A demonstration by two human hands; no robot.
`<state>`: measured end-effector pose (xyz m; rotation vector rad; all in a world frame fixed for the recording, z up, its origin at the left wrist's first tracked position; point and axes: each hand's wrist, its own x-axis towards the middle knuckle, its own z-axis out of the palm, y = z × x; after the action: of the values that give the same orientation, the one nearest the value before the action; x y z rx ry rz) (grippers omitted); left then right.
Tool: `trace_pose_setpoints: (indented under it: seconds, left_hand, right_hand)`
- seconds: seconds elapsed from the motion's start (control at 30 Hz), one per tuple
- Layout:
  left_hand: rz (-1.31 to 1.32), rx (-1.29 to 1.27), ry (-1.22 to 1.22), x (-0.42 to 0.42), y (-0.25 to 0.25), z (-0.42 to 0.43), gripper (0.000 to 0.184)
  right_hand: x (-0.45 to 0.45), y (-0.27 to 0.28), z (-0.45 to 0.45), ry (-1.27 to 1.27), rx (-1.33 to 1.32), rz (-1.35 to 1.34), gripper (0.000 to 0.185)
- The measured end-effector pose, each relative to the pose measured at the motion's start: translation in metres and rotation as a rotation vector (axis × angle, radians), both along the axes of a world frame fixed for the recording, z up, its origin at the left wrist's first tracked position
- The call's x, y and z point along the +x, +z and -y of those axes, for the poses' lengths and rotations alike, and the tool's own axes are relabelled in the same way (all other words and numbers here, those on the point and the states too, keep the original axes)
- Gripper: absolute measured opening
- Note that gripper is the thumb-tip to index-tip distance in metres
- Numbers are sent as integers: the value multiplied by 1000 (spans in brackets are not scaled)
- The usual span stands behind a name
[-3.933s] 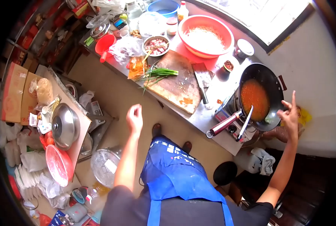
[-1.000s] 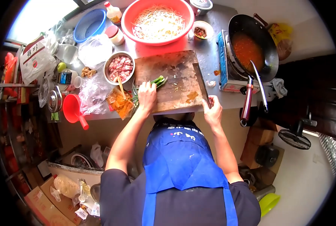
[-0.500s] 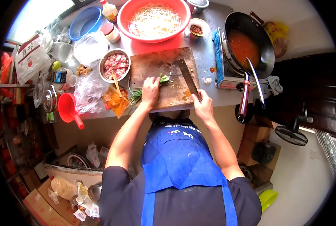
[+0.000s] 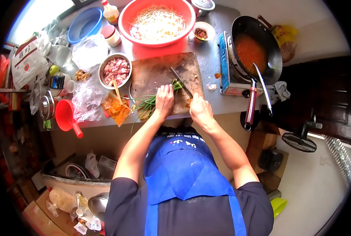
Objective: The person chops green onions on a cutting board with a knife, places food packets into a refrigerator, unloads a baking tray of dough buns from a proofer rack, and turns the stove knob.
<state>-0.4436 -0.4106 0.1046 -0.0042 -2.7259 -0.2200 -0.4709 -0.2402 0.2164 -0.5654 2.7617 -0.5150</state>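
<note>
My left hand is closed over a bunch of green onions on the wooden cutting board. Their long green stalks trail out to its left, and a short end pokes out on its right. A cleaver is gripped by its handle in my right hand. Its blade slants across the board, edge-on to me, close against the onions' short end. Whether it touches them I cannot tell. Small bits lie scattered on the board.
Left of the board stands a metal bowl of raw meat with chopsticks, near an orange packet. Behind it is a red basin of bean sprouts. On the right, a wok with red sauce sits on a portable stove. A red ladle overhangs the front edge.
The cleaver has moved left from the board's right side to the green onions. My left hand has shifted right with the bunch, and more stalks now show on the board.
</note>
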Motion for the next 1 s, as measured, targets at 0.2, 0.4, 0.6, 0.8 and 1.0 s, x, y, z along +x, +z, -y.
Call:
trace_pose_setpoints:
  seconds: [0.2, 0.4, 0.6, 0.8, 1.0]
  left_hand:
    - [58, 79, -1, 0, 4, 1, 35]
    - [37, 73, -20, 2, 14, 1, 36]
    - [47, 103, 7, -1, 2, 5, 32]
    - [33, 149, 39, -3, 9, 3, 28]
    - [28, 124, 39, 2, 10, 2, 27]
  right_hand:
    - [1, -30, 2, -45, -5, 32, 18]
    - [-3, -27, -5, -78, -95, 29, 19]
    - [12, 6, -11, -41, -97, -51, 17]
    - [13, -16, -7, -16, -42, -43, 17]
    - [6, -29, -3, -79, -39, 19, 17]
